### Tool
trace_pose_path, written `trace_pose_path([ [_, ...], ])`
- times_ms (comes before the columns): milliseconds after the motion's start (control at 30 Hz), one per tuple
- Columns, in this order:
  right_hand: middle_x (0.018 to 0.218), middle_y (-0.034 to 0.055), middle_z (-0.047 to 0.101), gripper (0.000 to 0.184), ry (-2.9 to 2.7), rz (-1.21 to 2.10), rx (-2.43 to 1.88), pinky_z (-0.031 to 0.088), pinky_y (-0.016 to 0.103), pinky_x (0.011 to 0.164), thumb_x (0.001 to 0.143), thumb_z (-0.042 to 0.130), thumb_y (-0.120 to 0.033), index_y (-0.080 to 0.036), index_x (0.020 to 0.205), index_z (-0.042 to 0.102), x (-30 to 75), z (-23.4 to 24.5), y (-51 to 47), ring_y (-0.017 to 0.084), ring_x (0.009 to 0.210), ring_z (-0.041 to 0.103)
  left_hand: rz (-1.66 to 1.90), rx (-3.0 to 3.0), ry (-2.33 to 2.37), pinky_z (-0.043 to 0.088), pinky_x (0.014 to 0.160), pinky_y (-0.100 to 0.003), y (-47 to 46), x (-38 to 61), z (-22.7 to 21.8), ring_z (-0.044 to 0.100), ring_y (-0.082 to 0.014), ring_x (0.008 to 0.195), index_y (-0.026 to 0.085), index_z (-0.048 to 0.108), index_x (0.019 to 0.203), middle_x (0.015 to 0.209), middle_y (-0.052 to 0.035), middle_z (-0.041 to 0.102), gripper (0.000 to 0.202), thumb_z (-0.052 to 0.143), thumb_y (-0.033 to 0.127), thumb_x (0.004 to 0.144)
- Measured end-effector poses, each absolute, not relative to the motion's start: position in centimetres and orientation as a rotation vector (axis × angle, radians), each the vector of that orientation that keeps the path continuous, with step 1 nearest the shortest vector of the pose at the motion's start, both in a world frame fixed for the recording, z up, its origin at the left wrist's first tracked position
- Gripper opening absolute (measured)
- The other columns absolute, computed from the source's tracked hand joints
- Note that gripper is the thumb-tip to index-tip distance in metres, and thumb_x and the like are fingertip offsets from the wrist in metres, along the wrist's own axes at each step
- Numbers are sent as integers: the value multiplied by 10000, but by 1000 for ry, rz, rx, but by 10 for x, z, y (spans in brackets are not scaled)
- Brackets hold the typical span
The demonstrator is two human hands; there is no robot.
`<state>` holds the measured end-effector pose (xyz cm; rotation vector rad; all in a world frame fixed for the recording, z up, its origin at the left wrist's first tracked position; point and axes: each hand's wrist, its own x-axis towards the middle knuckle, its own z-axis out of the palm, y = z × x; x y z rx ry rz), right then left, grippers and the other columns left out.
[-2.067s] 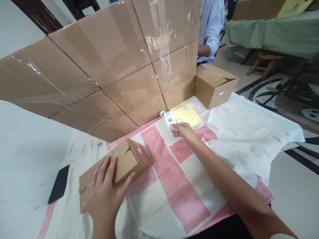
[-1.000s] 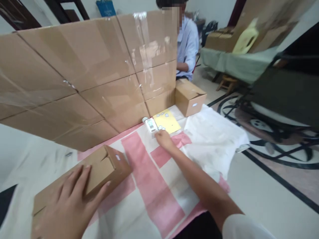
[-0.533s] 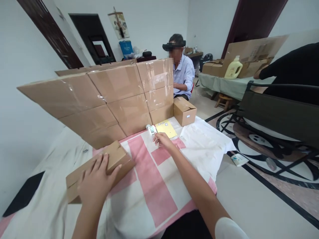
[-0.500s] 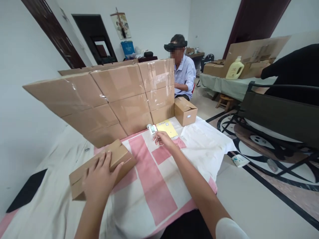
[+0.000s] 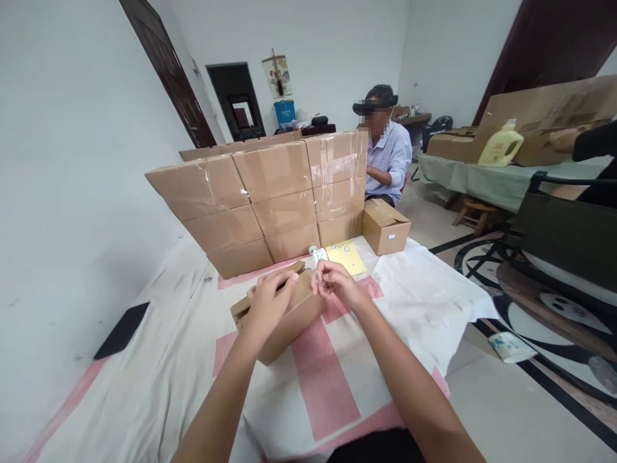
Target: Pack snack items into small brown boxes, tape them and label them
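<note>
My left hand (image 5: 270, 301) rests on top of a small brown cardboard box (image 5: 284, 318) lying on the white and pink cloth (image 5: 318, 379), fingers curled over its upper edge. My right hand (image 5: 335, 283) hovers just right of the box with fingertips pinched together on something tiny that I cannot make out. Behind my hands lie a white label dispenser (image 5: 319, 255) and a yellow sheet (image 5: 346, 256) carrying small white stickers.
A wall of taped cardboard boxes (image 5: 270, 193) stands at the back, with one more box (image 5: 385, 226) at its right end. Another person (image 5: 383, 151) sits behind it. A black phone (image 5: 121, 329) lies at left. A dark chair (image 5: 569, 231) stands right, on the floor.
My right hand has come back from the sticker sheet to the small box, now pinched. My left hand has lifted from flat on the box to its top edge. The view has widened.
</note>
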<state>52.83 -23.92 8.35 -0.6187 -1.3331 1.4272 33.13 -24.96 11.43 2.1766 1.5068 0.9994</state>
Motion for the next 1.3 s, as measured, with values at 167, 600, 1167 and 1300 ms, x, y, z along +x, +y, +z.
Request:
trace_pose_path([
  [167,706,-6,676,30,-1491,1476,-578,288,226,480,761,503,-240,-214,775,499,518,87,-245,93,452,435,1111,2146,1288,459,1032,-386,-242,330,120,624,-224,1168,255,745,903,1180,-53,711,237,602,444,915],
  [600,1558,83,496,395,-2115,10,-1023,172,553,1241,1027,453,-293,-233,1401,564,495,93,-231,291,1498,336,1492,1853,1302,479,865,-340,-271,253,152,634,-192,945,232,686,729,923,-6,687,209,727,393,856],
  [1167,1499,142,560,470,-2352,-89,-1171,280,504,1180,1072,398,-413,-140,1391,609,464,72,-230,306,1392,489,458,2069,1465,507,958,-436,-214,230,132,601,-266,1060,237,704,703,1091,-73,653,324,735,559,697],
  [1300,1487,144,571,458,-2352,-99,-1161,309,494,1146,1071,405,-410,-146,1379,616,463,71,-230,304,1373,502,431,2141,1537,353,1150,-542,-209,224,122,484,-339,1312,248,706,779,1263,-85,614,312,752,541,683],
])
